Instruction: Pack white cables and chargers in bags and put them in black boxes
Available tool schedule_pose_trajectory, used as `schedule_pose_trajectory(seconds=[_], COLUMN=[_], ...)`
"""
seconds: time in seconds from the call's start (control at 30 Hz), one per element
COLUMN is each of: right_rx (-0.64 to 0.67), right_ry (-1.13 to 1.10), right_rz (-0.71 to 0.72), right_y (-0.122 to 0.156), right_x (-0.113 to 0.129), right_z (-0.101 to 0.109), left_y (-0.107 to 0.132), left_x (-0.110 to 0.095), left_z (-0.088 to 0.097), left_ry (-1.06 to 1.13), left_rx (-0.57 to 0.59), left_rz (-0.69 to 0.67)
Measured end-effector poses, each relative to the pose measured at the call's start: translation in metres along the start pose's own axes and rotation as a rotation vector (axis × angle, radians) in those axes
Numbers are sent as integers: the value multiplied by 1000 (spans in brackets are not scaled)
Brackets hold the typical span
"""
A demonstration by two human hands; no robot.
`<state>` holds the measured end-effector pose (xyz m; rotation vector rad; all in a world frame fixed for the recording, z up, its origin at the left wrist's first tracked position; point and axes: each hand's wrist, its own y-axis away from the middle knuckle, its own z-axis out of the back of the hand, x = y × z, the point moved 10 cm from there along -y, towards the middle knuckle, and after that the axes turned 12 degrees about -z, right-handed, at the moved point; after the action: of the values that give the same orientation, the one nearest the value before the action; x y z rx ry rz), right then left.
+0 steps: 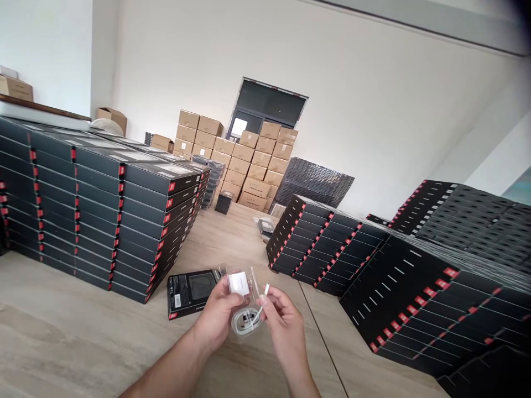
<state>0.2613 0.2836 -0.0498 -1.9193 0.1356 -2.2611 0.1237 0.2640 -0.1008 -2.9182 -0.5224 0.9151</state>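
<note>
Just above the counter (70, 337), a clear plastic sleeve (243, 287) with a coiled white cable (244, 323) is grasped by the left hand (218, 318), while the cable's plug (266, 288) is pinched by the right hand (282, 323).

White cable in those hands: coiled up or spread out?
Coiled. The white cable forms a round loop below the clear packet in the left hand, one connector end pinched in the right hand's fingers.

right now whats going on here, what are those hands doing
A person's left hand holds a clear plastic tray with a coiled white cable in it, while the right hand pinches the cable's white plug. A flat black box lies on the light wooden table, beside long stacks of black boxes with red marks. Brown cardboard cartons are piled behind.
</note>
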Motion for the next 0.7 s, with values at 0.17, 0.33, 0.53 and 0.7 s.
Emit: schedule_pose_trajectory(seconds=[0.17, 0.33, 0.53, 0.7], right_rx=[-129, -57, -88, -62], right_ry=[-87, -386, -325, 17], right_rz=[-65, -293, -216, -109], right_y=[2, 0, -4, -1], right_x=[-8, -39, -33, -11], right_z=[5, -7, 6, 4], left_y=[-2, -5, -2, 1], left_x=[-1, -4, 1, 3], left_z=[3, 6, 3, -2], left_ry=[-49, -86, -86, -111], left_rx=[-27, -22, 11, 74], left_rz=[-49, -100, -16, 5])
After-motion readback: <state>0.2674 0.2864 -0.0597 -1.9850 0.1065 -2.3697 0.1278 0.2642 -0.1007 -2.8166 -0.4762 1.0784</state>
